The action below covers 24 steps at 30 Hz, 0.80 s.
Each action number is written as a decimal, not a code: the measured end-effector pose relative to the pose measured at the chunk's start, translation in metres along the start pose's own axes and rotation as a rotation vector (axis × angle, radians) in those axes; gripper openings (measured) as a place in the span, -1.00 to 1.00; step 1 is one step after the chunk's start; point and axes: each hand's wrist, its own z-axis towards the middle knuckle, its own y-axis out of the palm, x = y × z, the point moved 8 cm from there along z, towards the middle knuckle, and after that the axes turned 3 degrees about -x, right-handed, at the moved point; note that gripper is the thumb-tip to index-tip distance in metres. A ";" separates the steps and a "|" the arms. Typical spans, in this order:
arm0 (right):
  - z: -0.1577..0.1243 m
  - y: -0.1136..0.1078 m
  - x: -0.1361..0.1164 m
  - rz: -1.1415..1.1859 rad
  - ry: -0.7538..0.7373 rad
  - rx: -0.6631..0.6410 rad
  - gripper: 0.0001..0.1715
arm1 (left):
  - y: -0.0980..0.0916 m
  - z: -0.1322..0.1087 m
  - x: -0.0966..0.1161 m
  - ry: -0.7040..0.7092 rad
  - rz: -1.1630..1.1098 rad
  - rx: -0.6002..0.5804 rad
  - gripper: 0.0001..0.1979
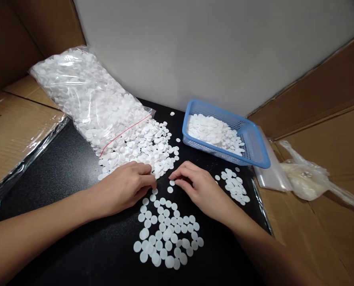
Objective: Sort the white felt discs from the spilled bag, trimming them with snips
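Observation:
Small flat white discs point(168, 232) lie spread in a loose patch on the black tabletop in front of me. My left hand point(129, 184) rests at the near edge of a heap of discs point(147, 145), its fingers curled down and closed. A disc point(154, 191) lies right below its fingertips; what is between them is hidden. Opposite it, my right hand point(193, 184) has thumb and forefinger brought together in a pinch at a white disc point(172, 183). Another disc point(170, 190) lies just nearer to me. The heap spills from a clear zip bag point(84, 95) full of discs.
A blue plastic basket point(224, 153) holding a pile of discs stands at the back right. Nearer is a small group of discs point(236, 186). Clear plastic bags point(305, 178) lie on cardboard point(314, 230) at the right. A pale wall point(177, 51) rises behind.

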 end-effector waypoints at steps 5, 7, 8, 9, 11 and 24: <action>-0.005 0.013 -0.007 -0.004 -0.003 -0.140 -0.84 | -0.002 -0.004 0.000 0.017 -0.075 -0.105 -0.76; -0.008 0.016 -0.008 -0.001 0.005 -0.201 -0.84 | -0.003 -0.005 -0.001 0.004 -0.089 -0.112 -0.76; -0.009 0.017 -0.008 -0.001 0.006 -0.220 -0.84 | -0.003 -0.004 -0.001 -0.005 -0.098 -0.108 -0.77; -0.009 0.017 -0.008 -0.003 0.002 -0.225 -0.84 | -0.004 -0.004 -0.001 -0.016 -0.107 -0.102 -0.78; -0.006 0.015 -0.011 -0.022 -0.036 -0.177 -0.86 | -0.004 -0.004 -0.003 -0.045 -0.122 -0.089 -0.80; -0.051 -0.004 -0.020 -0.991 -0.188 0.175 -0.20 | -0.027 -0.006 -0.016 -0.161 -0.062 0.090 -0.80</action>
